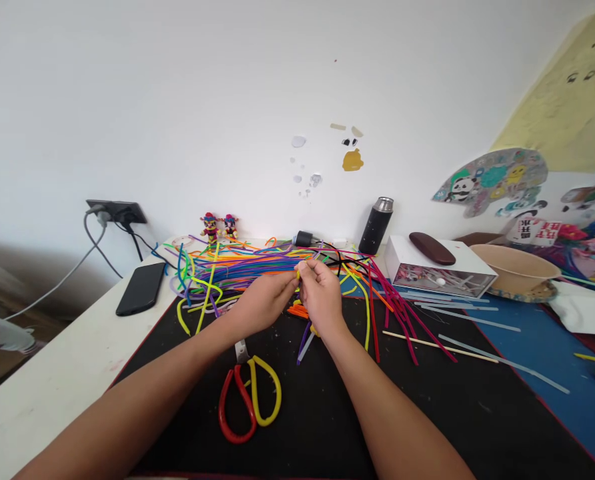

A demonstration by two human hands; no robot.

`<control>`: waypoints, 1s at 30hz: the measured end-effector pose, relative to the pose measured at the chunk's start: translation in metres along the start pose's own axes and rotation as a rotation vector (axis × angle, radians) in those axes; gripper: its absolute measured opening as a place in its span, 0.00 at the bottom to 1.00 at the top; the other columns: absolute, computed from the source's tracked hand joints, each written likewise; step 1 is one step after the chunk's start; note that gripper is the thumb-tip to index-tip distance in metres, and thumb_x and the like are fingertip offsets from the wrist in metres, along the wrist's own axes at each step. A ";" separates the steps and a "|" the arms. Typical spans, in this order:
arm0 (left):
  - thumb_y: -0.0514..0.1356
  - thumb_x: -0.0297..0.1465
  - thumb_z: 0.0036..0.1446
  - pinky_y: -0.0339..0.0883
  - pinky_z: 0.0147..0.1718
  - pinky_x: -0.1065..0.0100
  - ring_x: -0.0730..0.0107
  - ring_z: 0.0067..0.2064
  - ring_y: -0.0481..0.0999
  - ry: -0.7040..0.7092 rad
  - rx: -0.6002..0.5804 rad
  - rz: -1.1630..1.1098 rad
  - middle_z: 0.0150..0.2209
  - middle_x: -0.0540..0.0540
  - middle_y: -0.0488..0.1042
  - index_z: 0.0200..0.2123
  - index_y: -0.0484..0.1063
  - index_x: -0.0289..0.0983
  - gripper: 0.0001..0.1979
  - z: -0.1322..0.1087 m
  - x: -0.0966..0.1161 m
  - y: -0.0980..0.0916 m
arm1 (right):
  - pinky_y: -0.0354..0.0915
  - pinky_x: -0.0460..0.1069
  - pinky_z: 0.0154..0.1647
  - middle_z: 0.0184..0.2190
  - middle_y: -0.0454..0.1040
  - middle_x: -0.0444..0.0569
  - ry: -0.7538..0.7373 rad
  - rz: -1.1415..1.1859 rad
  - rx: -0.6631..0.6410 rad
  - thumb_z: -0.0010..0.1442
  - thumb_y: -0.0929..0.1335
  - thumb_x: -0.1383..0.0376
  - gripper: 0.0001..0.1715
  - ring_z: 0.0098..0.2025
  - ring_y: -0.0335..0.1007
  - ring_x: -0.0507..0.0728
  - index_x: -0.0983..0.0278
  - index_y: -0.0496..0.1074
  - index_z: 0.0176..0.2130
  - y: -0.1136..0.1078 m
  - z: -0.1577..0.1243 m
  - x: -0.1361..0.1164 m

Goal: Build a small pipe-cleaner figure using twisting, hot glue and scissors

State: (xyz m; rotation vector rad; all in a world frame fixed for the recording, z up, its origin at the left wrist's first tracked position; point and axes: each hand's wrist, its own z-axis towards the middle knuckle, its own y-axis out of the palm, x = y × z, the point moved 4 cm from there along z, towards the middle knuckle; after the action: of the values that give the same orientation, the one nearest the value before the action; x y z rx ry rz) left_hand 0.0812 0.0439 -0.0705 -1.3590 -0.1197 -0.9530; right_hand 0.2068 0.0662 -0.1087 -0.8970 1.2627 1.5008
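In the middle of the head view, my left hand (265, 303) and my right hand (321, 293) meet with fingertips pinched together. Between them shows a small yellow piece (298, 274), mostly covered by the fingers; its kind is not clear. Under my right wrist lies a thin purple and whitish stick-like item (305, 345), partly hidden. An orange bundle (297, 311) sits on the black mat just beyond the gap between the hands. Scissors with one red and one yellow handle (254, 393) rest below my left hand, their blades mostly covered by it.
Many coloured pipe cleaners (237, 268) pile up behind the hands. A black flask (376, 225), a white box (440, 267) with a brown case (431, 248), and a wooden stick (440, 347) are to the right. A phone (141, 289) and two small figures (210, 229) are left.
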 end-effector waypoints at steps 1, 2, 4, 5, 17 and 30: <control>0.47 0.38 0.73 0.55 0.29 0.69 0.67 0.27 0.67 -0.002 0.010 -0.062 0.26 0.49 0.71 0.29 0.64 0.39 0.19 0.000 0.001 -0.001 | 0.47 0.46 0.16 0.14 0.58 0.33 -0.007 -0.001 -0.005 0.60 0.73 0.46 0.22 0.14 0.47 0.48 0.61 0.72 0.34 0.000 0.000 -0.001; 0.47 0.38 0.73 0.55 0.29 0.69 0.68 0.27 0.66 -0.008 0.017 -0.097 0.25 0.50 0.69 0.28 0.63 0.40 0.19 0.000 0.002 -0.002 | 0.47 0.46 0.16 0.14 0.58 0.33 -0.009 0.004 -0.005 0.60 0.73 0.46 0.21 0.14 0.47 0.48 0.60 0.72 0.34 0.000 0.000 -0.002; 0.48 0.38 0.72 0.55 0.29 0.69 0.68 0.27 0.66 -0.025 0.029 -0.075 0.25 0.50 0.69 0.28 0.63 0.40 0.18 0.000 0.002 -0.001 | 0.48 0.46 0.16 0.14 0.58 0.33 -0.006 0.021 0.010 0.59 0.74 0.46 0.22 0.14 0.47 0.48 0.60 0.72 0.34 -0.001 0.001 -0.004; 0.48 0.37 0.72 0.55 0.29 0.69 0.67 0.28 0.68 -0.035 0.027 -0.024 0.26 0.49 0.71 0.30 0.65 0.40 0.17 0.000 0.002 0.001 | 0.48 0.46 0.16 0.14 0.58 0.33 -0.006 0.031 0.024 0.58 0.74 0.46 0.22 0.14 0.48 0.48 0.60 0.72 0.33 -0.002 0.002 -0.004; 0.45 0.31 0.72 0.66 0.32 0.61 0.52 0.30 0.78 -0.064 -0.240 0.396 0.31 0.38 0.77 0.52 0.66 0.34 0.14 -0.009 0.002 0.022 | 0.46 0.45 0.15 0.14 0.57 0.32 -0.045 0.040 0.070 0.60 0.73 0.46 0.22 0.13 0.47 0.47 0.60 0.69 0.33 -0.010 0.007 -0.005; 0.50 0.54 0.70 0.57 0.26 0.70 0.72 0.26 0.61 -0.084 -0.236 -0.458 0.26 0.54 0.62 0.38 0.67 0.38 0.24 -0.007 0.000 0.015 | 0.45 0.44 0.14 0.12 0.58 0.32 -0.106 0.053 0.129 0.61 0.73 0.45 0.24 0.13 0.49 0.47 0.61 0.69 0.33 -0.026 0.015 -0.022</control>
State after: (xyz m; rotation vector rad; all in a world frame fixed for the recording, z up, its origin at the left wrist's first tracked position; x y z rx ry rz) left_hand 0.0880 0.0366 -0.0837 -1.6270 -0.4059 -1.3226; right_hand 0.2387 0.0769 -0.0928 -0.6959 1.2980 1.4700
